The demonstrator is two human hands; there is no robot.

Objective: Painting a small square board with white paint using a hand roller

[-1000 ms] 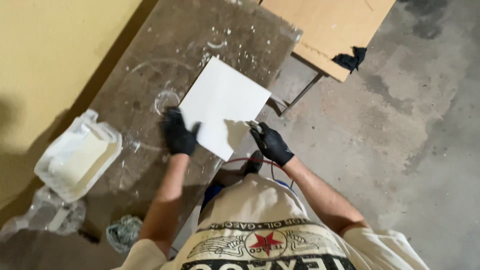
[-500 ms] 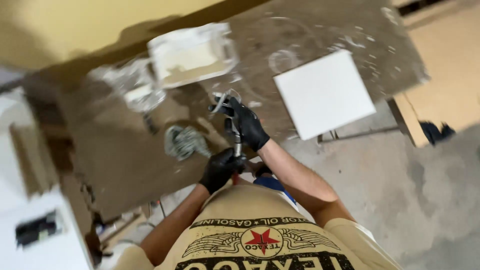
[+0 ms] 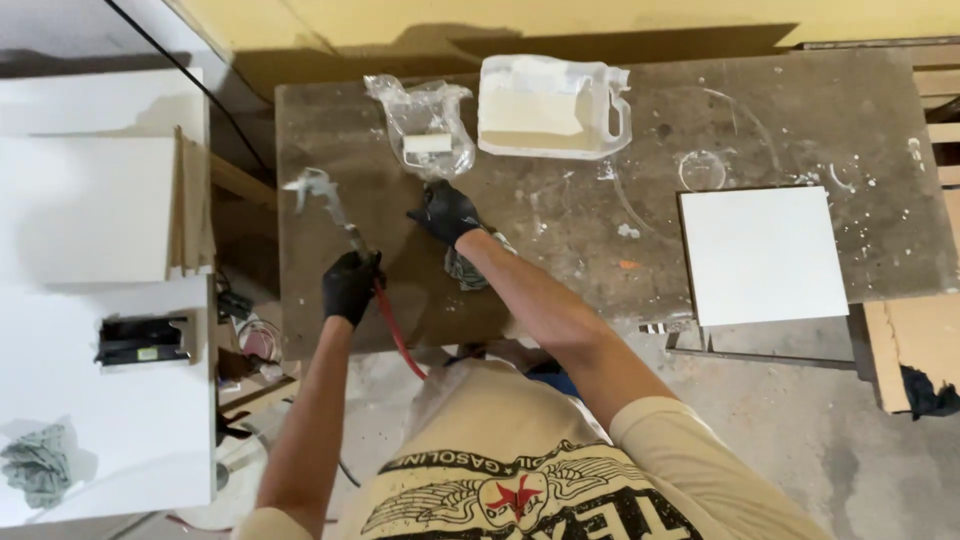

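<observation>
Spray gun (image 3: 325,200) lay w/ its metal head resting on the counter (image 3: 560,250) near the left edge, handle end gripped by the left hand (image 3: 350,287); gloved fingers were clamped round it, red hose (image 3: 395,335) trailing off the counter's front edge toward the person. Head down on the surface likely took the gun's weight, so one hand was enough.

Right hand (image 3: 443,212), also in a black glove, reached fwd just below a crumpled clear plastic bag (image 3: 425,125). Its fingers were curled and pressed to the counter; couldn't tell if they pinched anything. A grey rag (image 3: 465,268) sat under the right forearm, partly hidden.

Further out: a cut-open white plastic jug (image 3: 550,105) lay on its side at the counter's back, beside the bag, opening up like a tray. A white square tile (image 3: 762,255) lay flat at the right, its front edge overhanging the counter, well apart from both hands. White panels (image 3: 95,210) were stacked off to the left, w/ another rag (image 3: 35,462) on the lower one.
</observation>
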